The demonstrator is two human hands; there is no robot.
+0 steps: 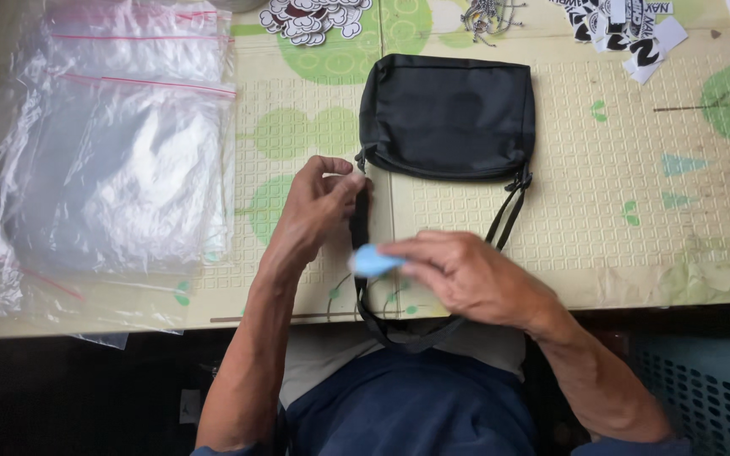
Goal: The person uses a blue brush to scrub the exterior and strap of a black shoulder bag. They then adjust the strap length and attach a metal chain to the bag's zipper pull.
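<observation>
Landmark: black shoulder bag [447, 116], lying flat on the patterned table mat [618, 211], zip edge toward you.

Your left hand [314, 211] sits just below the bag's near left corner. Thumb and fingers are pinched closed on the black strap [360, 221] where it leaves that corner. The strap runs from there toward you, loops over the table edge below the bag, and climbs back to the bag's near right corner.

Your right hand [466, 274] is below the bag, over the strap loop. Its fingertips are closed on a small light-blue object [373, 261], held just beside the strap and touching or nearly touching it; cannot tell which. The object is blurred, so its kind is unclear.

Left of the bag: a stack of clear zip bags [120, 143] with red seal lines. Beyond the bag: black-and-white stickers [310, 17], a bunch of metal chains [487, 15], more printed stickers [627, 29] to the far right.
</observation>
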